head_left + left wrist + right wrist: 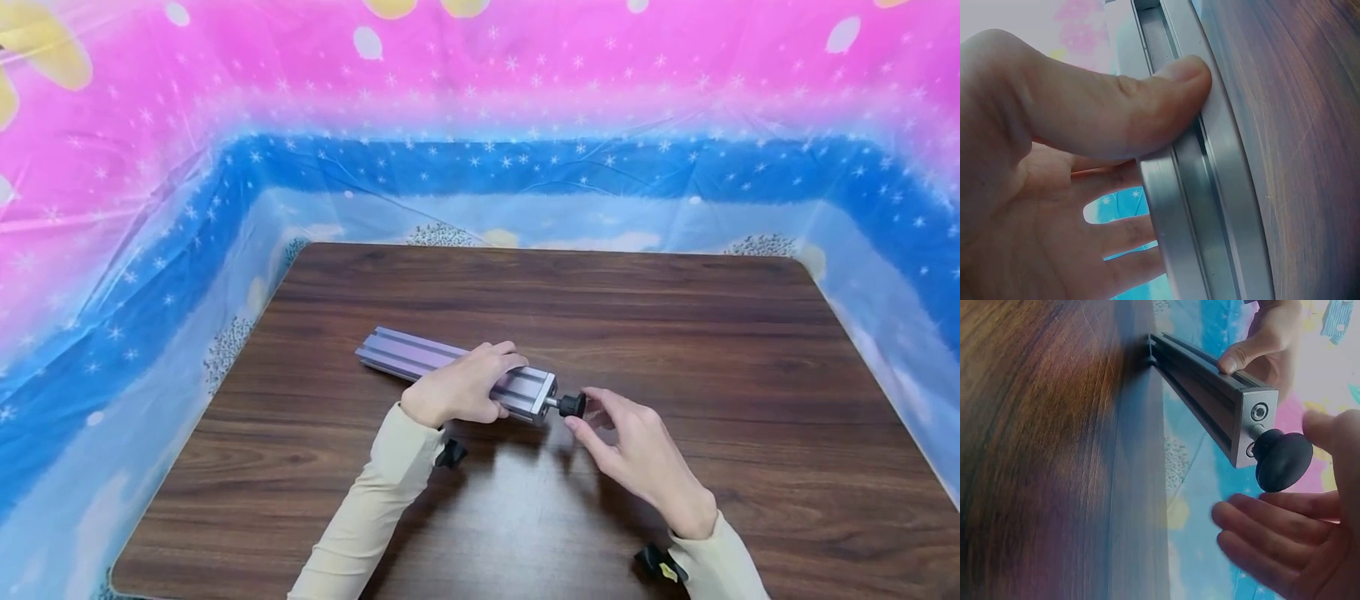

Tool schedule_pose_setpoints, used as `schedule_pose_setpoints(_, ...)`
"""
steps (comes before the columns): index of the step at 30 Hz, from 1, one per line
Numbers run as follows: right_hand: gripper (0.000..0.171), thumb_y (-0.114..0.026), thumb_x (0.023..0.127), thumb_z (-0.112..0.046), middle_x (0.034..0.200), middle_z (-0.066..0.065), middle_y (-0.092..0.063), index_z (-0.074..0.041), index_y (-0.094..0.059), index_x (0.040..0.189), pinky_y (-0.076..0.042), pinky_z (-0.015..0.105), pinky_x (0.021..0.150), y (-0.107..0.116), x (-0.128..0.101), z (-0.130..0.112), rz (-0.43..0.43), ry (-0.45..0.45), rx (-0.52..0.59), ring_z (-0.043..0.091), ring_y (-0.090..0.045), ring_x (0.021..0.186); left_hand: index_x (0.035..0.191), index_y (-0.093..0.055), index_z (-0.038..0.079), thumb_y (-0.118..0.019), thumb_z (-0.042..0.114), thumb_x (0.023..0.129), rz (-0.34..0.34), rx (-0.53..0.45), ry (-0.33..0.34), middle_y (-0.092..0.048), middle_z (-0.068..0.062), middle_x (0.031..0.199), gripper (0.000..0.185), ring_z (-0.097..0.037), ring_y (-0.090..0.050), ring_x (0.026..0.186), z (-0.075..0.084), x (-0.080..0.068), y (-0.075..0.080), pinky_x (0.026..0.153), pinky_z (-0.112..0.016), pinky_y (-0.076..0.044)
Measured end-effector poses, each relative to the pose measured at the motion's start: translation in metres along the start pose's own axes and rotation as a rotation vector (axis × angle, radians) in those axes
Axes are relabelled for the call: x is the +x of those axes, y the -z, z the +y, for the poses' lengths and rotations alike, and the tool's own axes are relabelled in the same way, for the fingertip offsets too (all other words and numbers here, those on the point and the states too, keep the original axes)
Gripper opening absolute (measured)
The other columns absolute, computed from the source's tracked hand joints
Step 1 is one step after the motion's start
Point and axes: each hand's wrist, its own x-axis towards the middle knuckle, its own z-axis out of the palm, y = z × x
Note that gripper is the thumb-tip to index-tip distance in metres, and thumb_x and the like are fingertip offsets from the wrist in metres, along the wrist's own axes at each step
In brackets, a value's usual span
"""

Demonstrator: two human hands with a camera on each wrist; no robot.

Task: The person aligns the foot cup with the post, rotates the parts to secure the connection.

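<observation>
A silver aluminium profile (408, 354) lies slantwise on the dark wooden table (675, 333). My left hand (498, 379) grips it near its right end, thumb (1172, 81) pressed on the profile's (1210, 206) slotted side and fingers wrapped round the far side. A black round knob (572, 405) on a short metal stem sticks out of the end plate. My right hand (588, 417) cups that knob (1283, 459) with straight fingers (1272, 531) just beneath it and the thumb beside it; a small gap shows. The profile (1210, 394) end is raised slightly off the table.
Pink and blue starred plastic sheeting (480, 167) walls the table on three sides. A small black piece (452, 452) shows under my left wrist, and another black piece with yellow (660, 568) under my right wrist. The table edges run close to the sheeting.
</observation>
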Motion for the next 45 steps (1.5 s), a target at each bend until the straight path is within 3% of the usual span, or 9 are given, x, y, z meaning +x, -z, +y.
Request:
schedule_pose_setpoints(5,0.073,-0.087,0.079,-0.019,0.129,0.008,-0.063,-0.006,-0.053,0.143,-0.052,0.026,0.094,0.0015,-0.0020,0.0018,-0.019,0.103,0.009,0.020,-0.065,0.112,0.133,-0.060,0.003,-0.081,0.010,0.076,-0.003,-0.008,0.010,-0.056,-0.005,0.111,0.061,-0.022,-0.052,0.099,0.0001,-0.0010,0.0014,0.090,-0.037,-0.047)
schedule_pose_setpoints(9,0.074,-0.086,0.076,-0.007,0.136,0.011,-0.059,-0.005,-0.054,0.143,-0.037,0.015,0.110,0.0008,-0.0005,0.0023,0.004,0.212,0.025,0.024,-0.061,0.121,0.134,-0.060,0.005,-0.081,0.011,0.077,-0.010,-0.019,0.024,-0.055,-0.004,0.109,0.060,-0.022,-0.051,0.099,0.0002,-0.0010,0.0027,0.091,-0.037,-0.046)
schedule_pose_setpoints(15,0.054,-0.079,0.080,0.001,0.128,0.013,-0.065,0.000,-0.062,0.131,-0.036,0.011,0.108,0.0006,0.0017,0.0038,0.073,0.282,0.015,0.026,-0.065,0.114,0.135,-0.060,0.006,-0.081,0.010,0.078,-0.020,-0.026,0.040,-0.055,-0.003,0.110,0.061,-0.021,-0.051,0.101,0.0008,-0.0005,0.0045,0.091,-0.036,-0.046)
schedule_pose_setpoints(20,0.048,-0.074,0.090,-0.014,0.124,0.012,-0.068,0.001,-0.061,0.134,-0.045,0.019,0.104,-0.0001,0.0003,0.0050,0.067,0.241,-0.006,0.025,-0.067,0.112,0.133,-0.061,0.006,-0.081,0.008,0.076,-0.010,-0.028,0.031,-0.056,-0.004,0.110,0.061,-0.021,-0.051,0.100,0.0005,-0.0019,0.0044,0.091,-0.037,-0.046)
schedule_pose_setpoints(26,0.050,-0.075,0.090,-0.020,0.110,0.009,-0.072,0.001,-0.061,0.133,-0.055,0.036,0.086,-0.0014,0.0002,0.0034,0.064,0.191,-0.045,0.022,-0.070,0.100,0.132,-0.061,0.005,-0.081,0.008,0.076,-0.002,-0.025,0.022,-0.057,-0.004,0.111,0.060,-0.021,-0.052,0.100,0.0009,-0.0025,0.0045,0.090,-0.037,-0.047)
schedule_pose_setpoints(34,0.046,-0.079,0.086,-0.016,0.090,0.001,-0.074,0.000,-0.064,0.126,-0.057,0.035,0.072,-0.0053,-0.0008,0.0020,0.059,0.122,-0.062,0.011,-0.071,0.081,0.134,-0.060,0.005,-0.082,0.009,0.077,-0.008,-0.016,0.025,-0.057,-0.005,0.115,0.061,-0.023,-0.052,0.102,0.0006,-0.0053,0.0039,0.091,-0.038,-0.048)
schedule_pose_setpoints(37,0.053,-0.080,0.085,-0.020,0.104,0.004,-0.074,-0.001,-0.061,0.132,-0.056,0.033,0.076,-0.0047,-0.0026,0.0023,0.053,0.115,-0.056,0.014,-0.072,0.089,0.136,-0.059,0.005,-0.082,0.010,0.078,-0.009,-0.012,0.024,-0.057,-0.005,0.115,0.062,-0.023,-0.052,0.102,-0.0001,-0.0046,0.0026,0.092,-0.038,-0.048)
schedule_pose_setpoints(41,0.062,-0.082,0.084,-0.024,0.127,0.009,-0.065,-0.003,-0.057,0.137,-0.049,0.023,0.094,-0.0031,-0.0031,0.0026,0.042,0.150,-0.029,0.020,-0.066,0.110,0.136,-0.059,0.005,-0.082,0.010,0.078,-0.012,-0.014,0.032,-0.057,-0.005,0.117,0.063,-0.022,-0.052,0.102,-0.0008,-0.0040,0.0026,0.092,-0.038,-0.047)
schedule_pose_setpoints(45,0.061,-0.083,0.079,-0.011,0.128,0.009,-0.061,-0.001,-0.058,0.134,-0.039,0.014,0.103,-0.0033,-0.0015,0.0032,0.056,0.213,0.006,0.021,-0.063,0.112,0.137,-0.059,0.006,-0.081,0.010,0.079,-0.015,-0.022,0.044,-0.057,-0.005,0.119,0.062,-0.022,-0.051,0.103,-0.0012,-0.0035,0.0029,0.092,-0.038,-0.047)
